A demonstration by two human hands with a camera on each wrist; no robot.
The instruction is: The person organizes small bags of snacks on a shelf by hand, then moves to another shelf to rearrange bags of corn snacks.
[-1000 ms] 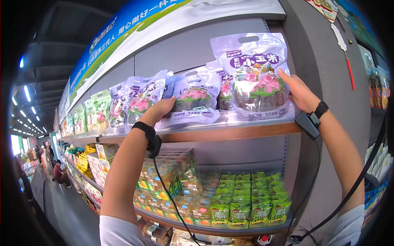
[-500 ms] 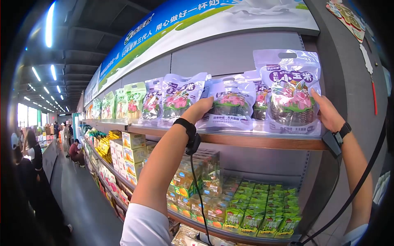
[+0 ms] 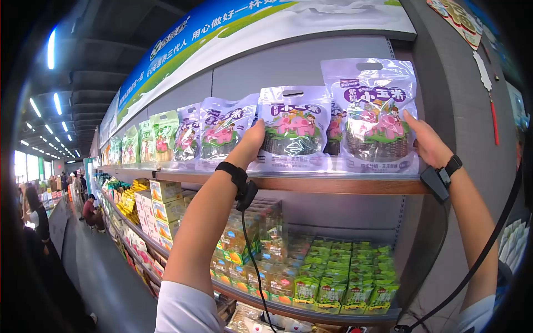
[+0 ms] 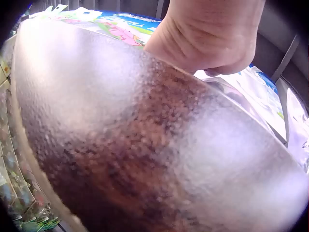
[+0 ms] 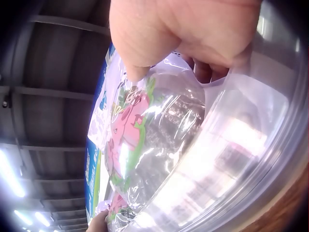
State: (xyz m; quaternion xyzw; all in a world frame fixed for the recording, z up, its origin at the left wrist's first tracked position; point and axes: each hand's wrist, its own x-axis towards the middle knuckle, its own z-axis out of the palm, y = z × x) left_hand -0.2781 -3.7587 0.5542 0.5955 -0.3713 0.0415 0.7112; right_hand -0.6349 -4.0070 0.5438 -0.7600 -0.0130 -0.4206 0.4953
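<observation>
Lilac-and-clear bags of purple corn stand in a row on the top shelf point(image 3: 344, 185). My right hand point(image 3: 432, 143) grips the right side of the rightmost bag of purple corn point(image 3: 379, 125), thumb on its front and fingers behind, as the right wrist view also shows. At the left edge of the neighbouring bag of purple corn point(image 3: 294, 129), my left hand point(image 3: 251, 143) holds on, its fingers hidden behind the bag. That bag stands upright, its handle slot showing. In the left wrist view the shelf's front edge point(image 4: 140, 125) covers most of the picture below the hand.
More lilac bags point(image 3: 227, 130) and green bags point(image 3: 162, 136) continue leftward. A clear lip runs along the shelf front. Below sit green packets point(image 3: 344, 277) and boxes point(image 3: 166, 200). A grey pillar point(image 3: 444, 100) stands at right. Cables hang from both wrists. People are in the aisle.
The bag at my left hand, leaning back and crumpled before, now stands straighter with its label facing forward. My right hand stays on the rightmost bag. The head view has swung left, then slightly back.
</observation>
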